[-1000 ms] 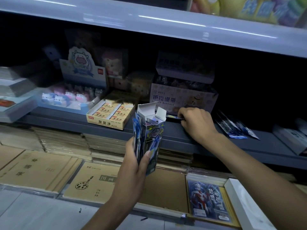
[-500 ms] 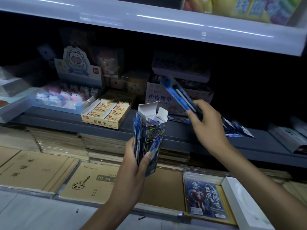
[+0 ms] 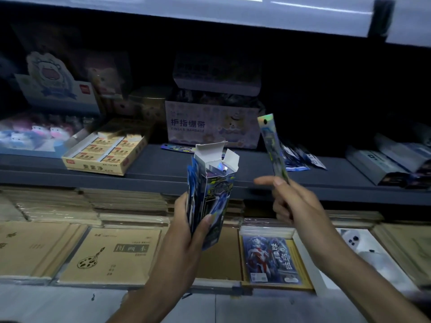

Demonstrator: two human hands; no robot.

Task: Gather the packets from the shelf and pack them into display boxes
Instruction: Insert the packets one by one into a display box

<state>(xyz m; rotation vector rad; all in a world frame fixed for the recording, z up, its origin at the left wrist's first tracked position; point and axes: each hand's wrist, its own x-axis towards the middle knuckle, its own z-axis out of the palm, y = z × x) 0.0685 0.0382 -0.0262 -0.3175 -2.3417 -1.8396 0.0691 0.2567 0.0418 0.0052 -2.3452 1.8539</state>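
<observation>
Packing step: left hand [image 3: 186, 231] grips the open display box [image 3: 215, 183]; right hand [image 3: 296, 206] pinches 1 packet [image 3: 271, 148], which next likely needs aligning with the box mouth.

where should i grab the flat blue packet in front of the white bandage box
Probably its near long edge, coming from the front: the blue packet lies flat on the grey shelf, with the white bandage box close behind it.

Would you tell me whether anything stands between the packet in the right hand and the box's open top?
Only open air lies between the packet in the right hand and the display box in the left hand. Its raised side flap faces the packet, so probably enter from above.
</observation>
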